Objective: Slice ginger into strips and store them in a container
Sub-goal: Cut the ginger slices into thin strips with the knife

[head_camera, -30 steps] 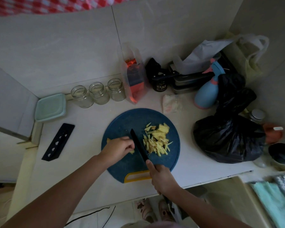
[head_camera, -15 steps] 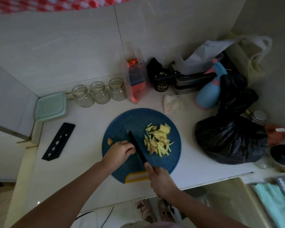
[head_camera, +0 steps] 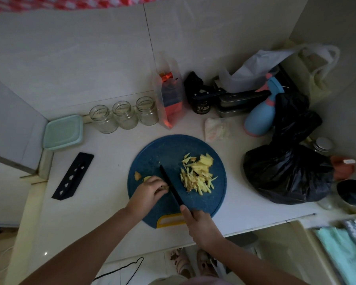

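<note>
A round blue cutting board (head_camera: 169, 147) lies on the white counter. A pile of yellow ginger strips (head_camera: 197, 175) sits on its right half. My left hand (head_camera: 149, 192) holds down a piece of ginger (head_camera: 147, 178) on the board's left side, mostly hidden under my fingers. A small ginger scrap (head_camera: 137, 175) lies just left of it. My right hand (head_camera: 199, 223) grips the handle of a black knife (head_camera: 170, 186), whose blade rests against the ginger beside my left fingertips. A pale green lidded container (head_camera: 63, 131) sits at the far left of the counter.
Three empty glass jars (head_camera: 124, 114) stand behind the board. A black knife sheath (head_camera: 72, 175) lies to the left. A black plastic bag (head_camera: 286, 173), a blue spray bottle (head_camera: 261, 114), an orange packet (head_camera: 170, 99) and stacked tins crowd the right side.
My left hand has slid a little leftward along the ginger, and the knife blade followed it to the left. The strip pile has not moved.
</note>
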The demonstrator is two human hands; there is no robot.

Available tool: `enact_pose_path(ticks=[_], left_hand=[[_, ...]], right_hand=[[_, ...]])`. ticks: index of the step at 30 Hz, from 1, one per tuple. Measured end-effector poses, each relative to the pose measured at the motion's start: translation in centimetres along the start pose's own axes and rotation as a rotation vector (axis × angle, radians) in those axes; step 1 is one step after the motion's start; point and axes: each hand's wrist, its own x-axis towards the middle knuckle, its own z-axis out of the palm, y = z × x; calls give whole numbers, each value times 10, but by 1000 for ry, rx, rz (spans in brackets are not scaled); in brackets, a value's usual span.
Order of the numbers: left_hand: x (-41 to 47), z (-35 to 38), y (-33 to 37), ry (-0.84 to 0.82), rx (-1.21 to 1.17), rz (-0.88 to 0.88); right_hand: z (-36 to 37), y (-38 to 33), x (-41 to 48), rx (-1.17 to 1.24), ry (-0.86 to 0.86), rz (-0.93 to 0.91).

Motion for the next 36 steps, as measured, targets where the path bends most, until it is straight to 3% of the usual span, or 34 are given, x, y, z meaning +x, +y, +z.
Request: enact_pose_path(ticks=[5, 12, 23, 36], left_hand=[[-3, 4, 4, 44, 38, -27], [-6, 5, 0, 32, 53, 37], [-3, 7, 1, 24, 84, 15], [-5, 13, -3, 69, 65, 5]], right_hand=[[-1, 2, -3, -146, 55, -75], [2, 8, -1, 74, 10, 26], [5, 6, -2, 74, 16, -37], [17, 9, 11, 171, -10, 88]])
